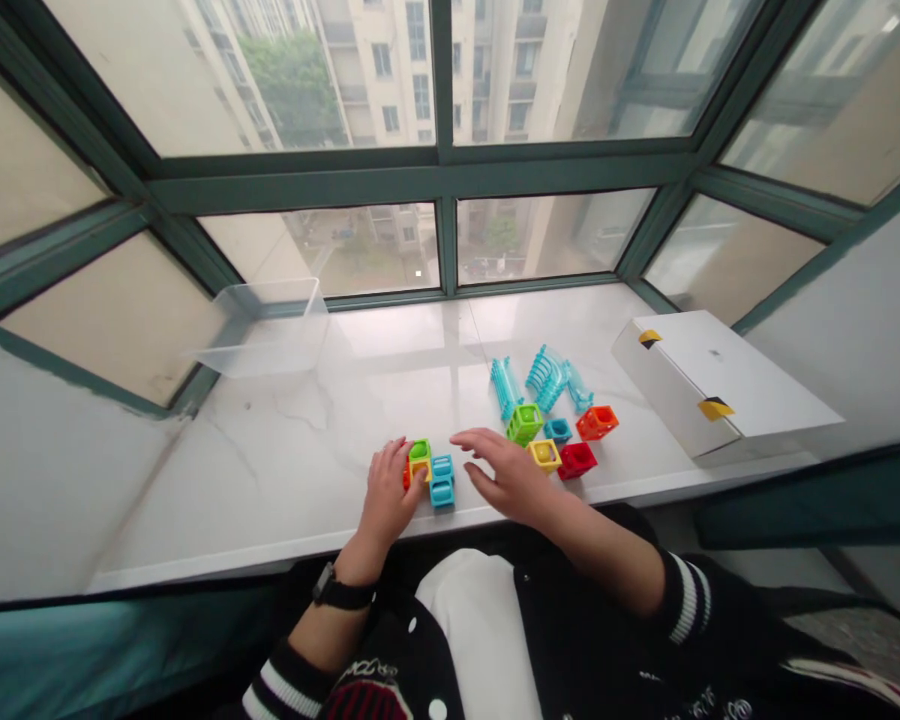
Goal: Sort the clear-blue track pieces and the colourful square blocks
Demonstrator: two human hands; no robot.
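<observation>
My left hand (387,492) rests on the white marble sill (292,470), its fingers touching a small joined cluster of cube blocks (429,470): green, yellow, orange and two blue. My right hand (504,470) hovers just right of that cluster with fingers spread, holding nothing. Beside it lie loose cubes: green (524,422), yellow (545,454), red (576,460), orange (597,422) and a small blue one (558,430). Behind them lie turquoise ribbed track pieces (546,378).
A clear plastic bin (266,330) stands at the back left of the sill. A white cardboard box (712,390) with yellow tape lies at the right. Window panes with green frames surround the sill on three sides.
</observation>
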